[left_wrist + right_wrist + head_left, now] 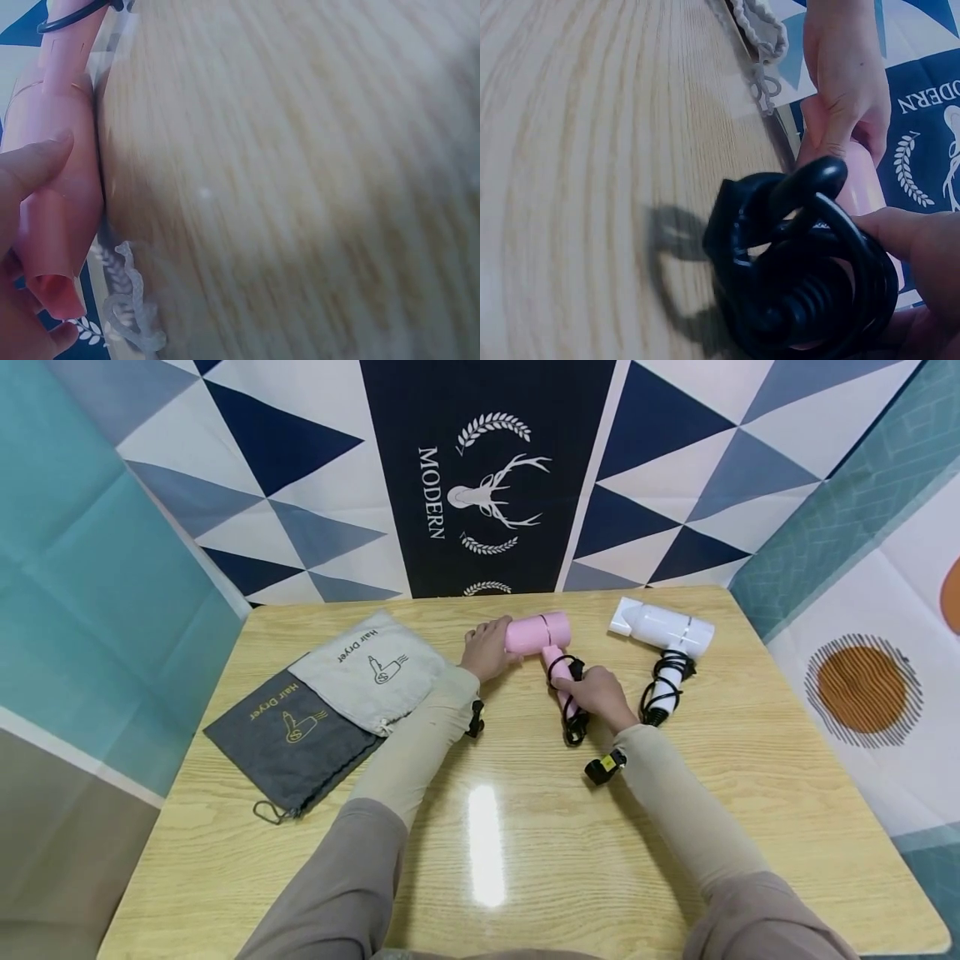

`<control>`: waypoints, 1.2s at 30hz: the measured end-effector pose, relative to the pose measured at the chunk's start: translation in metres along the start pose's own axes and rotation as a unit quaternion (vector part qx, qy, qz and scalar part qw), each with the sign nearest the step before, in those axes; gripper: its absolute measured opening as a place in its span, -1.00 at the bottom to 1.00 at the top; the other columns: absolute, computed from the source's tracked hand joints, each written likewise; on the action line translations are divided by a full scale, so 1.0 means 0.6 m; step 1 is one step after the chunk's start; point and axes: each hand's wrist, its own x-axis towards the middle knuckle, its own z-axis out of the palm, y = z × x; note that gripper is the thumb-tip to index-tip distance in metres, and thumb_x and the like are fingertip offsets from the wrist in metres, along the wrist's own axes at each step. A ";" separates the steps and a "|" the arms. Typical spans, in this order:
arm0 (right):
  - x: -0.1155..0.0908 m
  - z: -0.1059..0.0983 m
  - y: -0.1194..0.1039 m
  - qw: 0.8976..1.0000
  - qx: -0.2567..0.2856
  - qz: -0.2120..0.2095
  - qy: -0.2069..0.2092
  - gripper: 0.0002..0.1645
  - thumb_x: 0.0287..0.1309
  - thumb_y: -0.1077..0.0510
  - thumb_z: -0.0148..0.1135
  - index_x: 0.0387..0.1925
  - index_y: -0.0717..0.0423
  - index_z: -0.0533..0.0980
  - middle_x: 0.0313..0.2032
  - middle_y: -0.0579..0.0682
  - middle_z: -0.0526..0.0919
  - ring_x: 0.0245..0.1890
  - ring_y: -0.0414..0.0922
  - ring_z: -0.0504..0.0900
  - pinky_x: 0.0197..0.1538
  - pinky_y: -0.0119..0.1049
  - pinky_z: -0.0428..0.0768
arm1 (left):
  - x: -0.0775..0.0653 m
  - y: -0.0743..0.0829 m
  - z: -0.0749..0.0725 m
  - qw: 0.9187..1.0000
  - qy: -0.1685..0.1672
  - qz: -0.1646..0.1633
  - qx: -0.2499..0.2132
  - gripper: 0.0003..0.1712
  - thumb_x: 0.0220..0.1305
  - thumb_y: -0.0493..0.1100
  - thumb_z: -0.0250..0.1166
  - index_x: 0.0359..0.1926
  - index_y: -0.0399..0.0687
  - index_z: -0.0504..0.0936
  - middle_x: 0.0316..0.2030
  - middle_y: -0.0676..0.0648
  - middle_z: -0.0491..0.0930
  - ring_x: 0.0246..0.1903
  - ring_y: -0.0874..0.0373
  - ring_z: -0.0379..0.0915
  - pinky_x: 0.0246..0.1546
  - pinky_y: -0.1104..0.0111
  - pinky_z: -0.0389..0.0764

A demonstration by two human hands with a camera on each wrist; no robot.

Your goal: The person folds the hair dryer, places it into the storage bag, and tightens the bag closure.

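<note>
A pink hair dryer (528,633) lies at the back middle of the table, its black cord (810,277) wound round the handle. My left hand (486,650) grips its nozzle end; in the left wrist view the thumb lies along the pink barrel (56,127). My right hand (597,695) holds the handle, with the thumb on it beside the cord. To the right lies a white hair dryer (666,625), untouched, its cord also wrapped round its handle. Left of my left hand, a light grey drawstring pouch (352,681) partly covers a dark grey one (277,760).
The wooden table (555,877) has a patterned cloth wall (292,468) along its back edge and more cloth panels at both sides. A drawstring (135,300) trails near my left hand. Black wrist cameras (603,767) sit on both wrists.
</note>
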 end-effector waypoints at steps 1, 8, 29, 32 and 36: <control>0.000 0.000 0.000 1.000 0.002 0.003 0.000 -0.40 0.19 -0.33 0.15 -0.61 0.09 0.38 -0.47 0.08 0.48 -0.50 -0.06 0.45 -0.45 -0.31 0.39 | -0.001 0.000 -0.001 1.000 0.000 -0.001 0.000 -0.08 0.22 0.14 0.34 0.47 0.00 0.11 0.44 -0.09 0.23 0.39 -0.10 0.16 0.41 0.00 0.09; 0.001 -0.002 -0.003 1.000 0.016 0.000 0.009 -0.39 0.17 -0.32 0.16 -0.69 0.06 0.35 -0.62 -0.03 0.42 -0.60 -0.11 0.40 -0.50 -0.31 0.36 | -0.010 0.001 -0.009 1.000 0.019 -0.001 0.007 -0.10 0.21 0.14 0.34 0.45 0.04 0.15 0.43 -0.06 0.26 0.38 -0.07 0.19 0.43 -0.07 -0.02; -0.008 -0.009 -0.011 0.994 0.091 -0.039 0.043 -0.34 0.08 -0.30 0.28 -0.75 0.03 0.24 -0.79 -0.18 0.17 -0.73 -0.22 0.20 -0.60 -0.34 0.23 | -0.049 0.009 -0.036 0.994 0.108 -0.027 -0.021 -0.10 0.14 0.12 0.41 0.43 0.02 0.23 0.38 -0.07 0.34 0.36 -0.02 0.25 0.37 0.07 0.15; -0.010 -0.011 -0.013 0.992 0.122 -0.037 0.023 -0.35 0.08 -0.28 0.31 -0.72 0.04 0.23 -0.75 -0.18 0.20 -0.71 -0.22 0.24 -0.59 -0.34 0.28 | -0.056 0.009 -0.040 0.993 0.114 -0.028 -0.021 -0.10 0.14 0.12 0.40 0.43 0.04 0.23 0.38 -0.07 0.34 0.36 -0.01 0.24 0.37 0.08 0.14; -0.012 -0.013 -0.015 0.987 0.154 -0.033 -0.009 -0.40 0.08 -0.27 0.33 -0.63 0.06 0.28 -0.65 -0.14 0.32 -0.61 -0.22 0.33 -0.52 -0.36 0.38 | -0.068 0.007 -0.043 0.991 0.127 -0.033 -0.031 -0.10 0.13 0.12 0.41 0.42 0.04 0.24 0.38 -0.06 0.35 0.36 -0.01 0.24 0.36 0.08 0.15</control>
